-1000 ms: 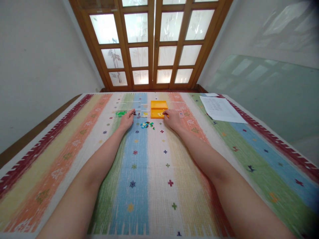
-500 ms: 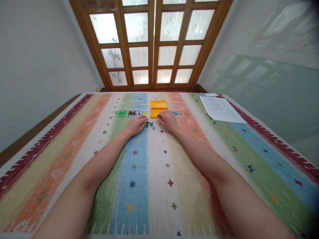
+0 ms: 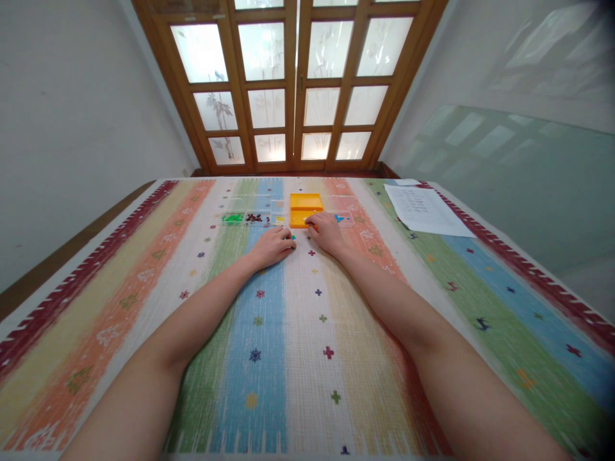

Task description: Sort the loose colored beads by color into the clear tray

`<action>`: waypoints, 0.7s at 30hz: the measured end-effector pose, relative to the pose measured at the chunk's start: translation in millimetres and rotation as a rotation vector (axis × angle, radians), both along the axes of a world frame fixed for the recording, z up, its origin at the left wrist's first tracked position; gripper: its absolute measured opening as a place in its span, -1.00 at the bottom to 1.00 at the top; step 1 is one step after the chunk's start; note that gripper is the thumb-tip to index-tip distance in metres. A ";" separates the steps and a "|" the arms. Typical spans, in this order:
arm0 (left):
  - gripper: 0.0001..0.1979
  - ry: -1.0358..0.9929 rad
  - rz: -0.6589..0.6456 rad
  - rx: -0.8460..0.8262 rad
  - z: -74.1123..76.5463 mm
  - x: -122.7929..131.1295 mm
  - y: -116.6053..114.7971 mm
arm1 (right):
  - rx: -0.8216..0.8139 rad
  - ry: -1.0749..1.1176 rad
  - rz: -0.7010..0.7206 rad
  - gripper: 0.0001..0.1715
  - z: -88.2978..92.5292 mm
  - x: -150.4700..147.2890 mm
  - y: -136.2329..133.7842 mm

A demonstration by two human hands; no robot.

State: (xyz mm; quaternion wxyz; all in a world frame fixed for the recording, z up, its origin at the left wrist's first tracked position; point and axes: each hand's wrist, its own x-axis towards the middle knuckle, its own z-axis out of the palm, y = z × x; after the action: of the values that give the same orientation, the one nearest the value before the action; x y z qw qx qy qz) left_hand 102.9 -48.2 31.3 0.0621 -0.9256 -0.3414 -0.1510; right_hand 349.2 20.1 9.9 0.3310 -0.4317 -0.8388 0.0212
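Note:
My left hand [image 3: 273,247] rests knuckles up on the striped cloth [image 3: 298,333], fingers curled over a small pile of coloured pieces [image 3: 291,238]. Only a few green and dark bits show at its fingertips. My right hand [image 3: 327,232] is just right of it, fingers bent and pinched together at the front edge of an orange tray [image 3: 304,203]. What either hand holds is hidden. A clear compartment box [image 3: 264,210] beside the tray holds green pieces [image 3: 233,218], dark red pieces [image 3: 254,218], yellow pieces [image 3: 279,218] and blue pieces [image 3: 340,218].
A printed sheet of paper [image 3: 425,209] lies at the far right of the cloth. Behind the table stands a wooden door with frosted panes [image 3: 288,83]. A glass panel [image 3: 519,179] leans along the right wall.
My left hand came back from the compartment box and moved right over the pile of pieces. My right hand shifted slightly left along the tray's front edge.

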 end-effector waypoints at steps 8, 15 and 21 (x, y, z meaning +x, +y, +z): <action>-0.80 -0.107 0.010 -0.063 -0.5 -0.9 0.0 | 0.021 -0.002 0.005 -0.77 1.8 -1.2 -2.8; -0.87 -0.265 0.189 -0.090 -4.8 -16.0 11.2 | 0.015 -0.010 0.012 -0.77 -1.0 -0.6 0.4; -0.80 -0.242 0.074 -0.128 -2.3 -16.3 9.5 | 0.006 -0.017 0.010 -0.77 0.1 -0.4 0.6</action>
State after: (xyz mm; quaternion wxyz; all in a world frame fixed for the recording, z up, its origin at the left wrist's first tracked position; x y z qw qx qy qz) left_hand 86.6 -38.8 28.9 -0.0334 -0.8896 -0.3891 -0.2370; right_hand 348.7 20.8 10.0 0.3250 -0.4268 -0.8437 0.0168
